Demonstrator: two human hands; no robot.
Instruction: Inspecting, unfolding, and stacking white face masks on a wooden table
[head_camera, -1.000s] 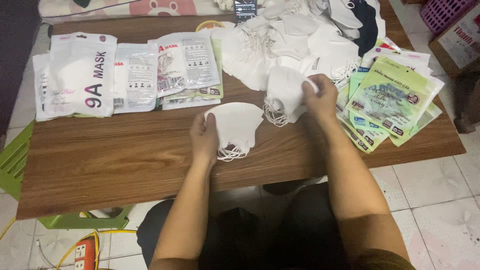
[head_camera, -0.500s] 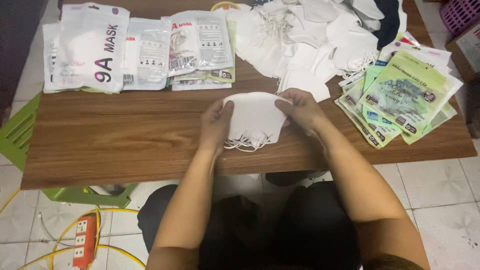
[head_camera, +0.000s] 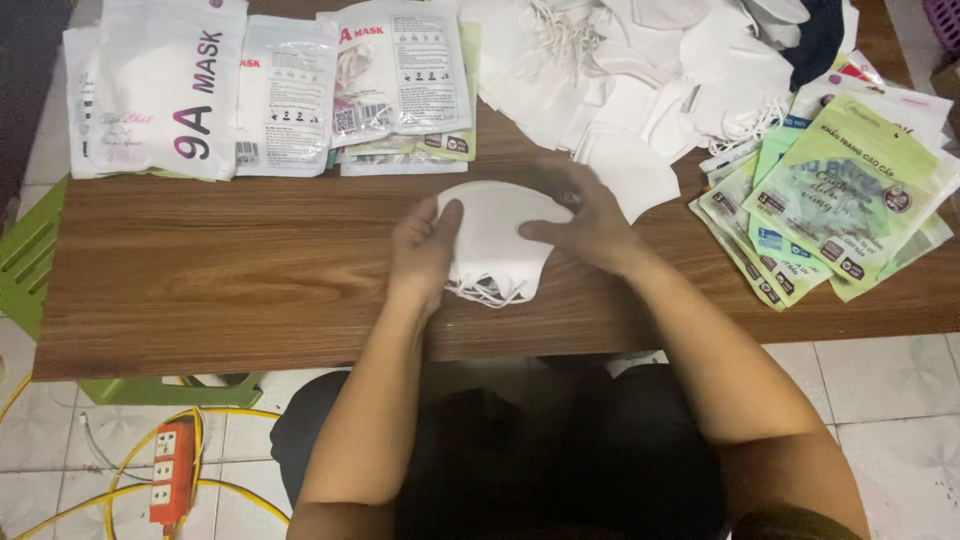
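Centre of frame: a small stack of white face masks (head_camera: 497, 240) lies on the wooden tabletop (head_camera: 230, 270), held between both hands. The left hand (head_camera: 425, 245) grips the stack's left edge, thumb on top and fingers curled beneath or beside it. The right hand (head_camera: 585, 225) rests on the right edge, fingers pressing down across the top. The two-sided hold appears to serve to square the masks and keep their edges aligned; the ear loops hang loose from the lower edge of the stack, toward the person.

Upper centre to upper right: a loose heap of unpacked white masks (head_camera: 650, 80), spread within easy reach just beyond the right hand. One mask of this heap lies just beside the right hand's knuckles.

Upper left: flat white printed packets (head_camera: 160, 90), partly overlapped in a row, with clear-fronted packets (head_camera: 400, 80) beside them that show masks inside.

Right edge: a fanned pile of green pouches (head_camera: 840, 190), apparently unfilled, overhanging the tabletop's corner.

Lower left, on the tiled floor: an orange power strip (head_camera: 172, 478) with yellow cable, and a green plastic stool (head_camera: 30, 260) partly under the tabletop.
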